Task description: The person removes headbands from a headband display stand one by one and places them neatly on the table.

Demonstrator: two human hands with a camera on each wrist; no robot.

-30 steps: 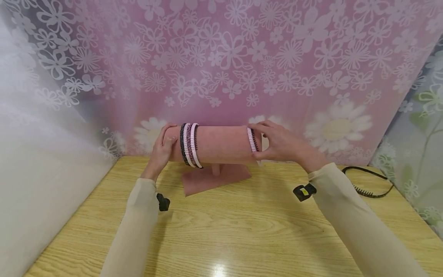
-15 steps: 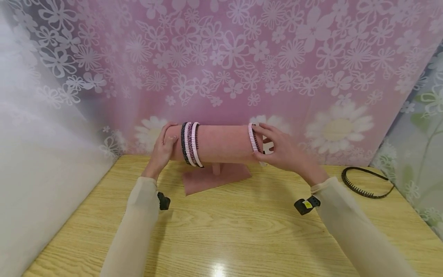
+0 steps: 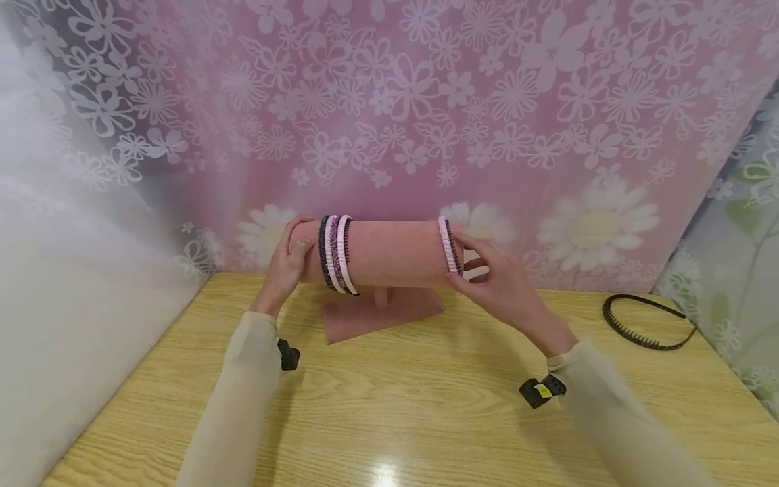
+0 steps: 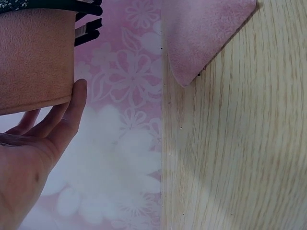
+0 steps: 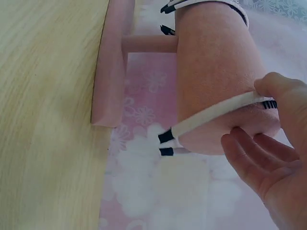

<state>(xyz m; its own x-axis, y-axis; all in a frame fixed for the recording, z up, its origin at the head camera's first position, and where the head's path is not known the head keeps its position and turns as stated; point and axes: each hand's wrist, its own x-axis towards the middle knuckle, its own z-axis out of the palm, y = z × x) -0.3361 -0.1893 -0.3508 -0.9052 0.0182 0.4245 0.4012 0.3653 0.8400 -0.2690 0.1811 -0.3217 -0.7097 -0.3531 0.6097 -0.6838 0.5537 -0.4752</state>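
Observation:
A pink padded headband stand (image 3: 392, 251) carries a horizontal roll above a flat base. My left hand (image 3: 283, 266) grips the roll's left end, thumb at the front; the left wrist view shows its fingers against the end rim. Beside it, several headbands (image 3: 335, 254), dark glittery, pale pink and purple glittery, sit close together round the roll. A ribbed pale pink headband (image 3: 448, 245) with dark inner teeth sits near the right end. There my right hand (image 3: 502, 281) holds it, thumb on the band and fingertips at the roll's end face. Its black-tipped ends (image 5: 166, 143) hang free.
On the wooden table (image 3: 389, 399) at the right lies a black toothed headband (image 3: 648, 325). A pink floral curtain (image 3: 389, 101) hangs right behind the stand. Pale sheets (image 3: 79, 257) close off the left side, and a floral one (image 3: 739, 270) the right.
My right hand has slid down and outward, its index finger leaving the top of the pale pink headband. That band now sits straighter on the roll. The left hand keeps its grip.

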